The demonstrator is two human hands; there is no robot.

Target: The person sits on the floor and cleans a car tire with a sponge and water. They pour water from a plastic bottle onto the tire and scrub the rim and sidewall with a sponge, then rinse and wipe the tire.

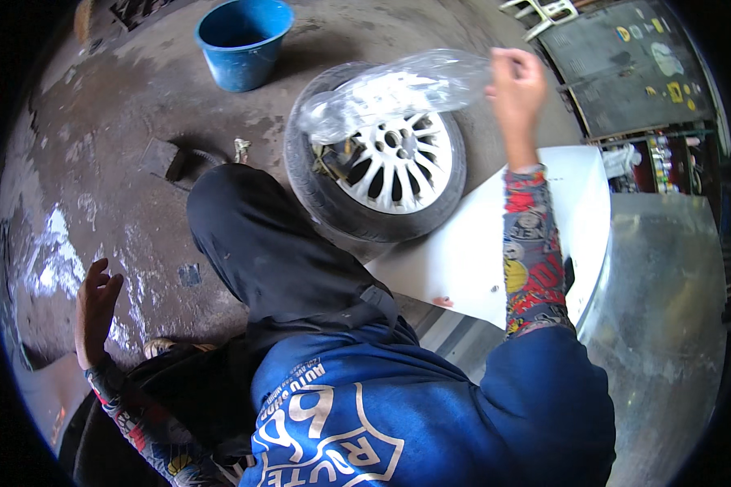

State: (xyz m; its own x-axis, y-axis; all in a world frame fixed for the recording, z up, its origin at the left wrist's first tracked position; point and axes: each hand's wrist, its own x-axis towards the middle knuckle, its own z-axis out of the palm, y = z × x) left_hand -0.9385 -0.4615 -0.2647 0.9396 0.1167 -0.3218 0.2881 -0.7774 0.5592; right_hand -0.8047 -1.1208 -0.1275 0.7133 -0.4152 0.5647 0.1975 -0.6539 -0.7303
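Note:
Pinched in my right hand [516, 85] is one end of a clear plastic bag or sheet [398, 79], stretched out to the left. Its loose part hangs across a car wheel [300, 162] with a white multi-spoke rim and dark tyre, lying flat on the floor. Partly hidden by the plastic, a small dark object with yellowish parts [339, 161] rests at the wheel's left side. My left hand [97, 307] is raised away from all this at the lower left, its fingers loosely bent and apart, with nothing in them.
A blue bucket [246, 69] stands beyond the wheel. A dark block [162, 159] lies left of it on the wet, stained concrete floor [97, 138]. White and silvery panels [463, 268] spread under my right arm. A grey cabinet [625, 73] is at far right.

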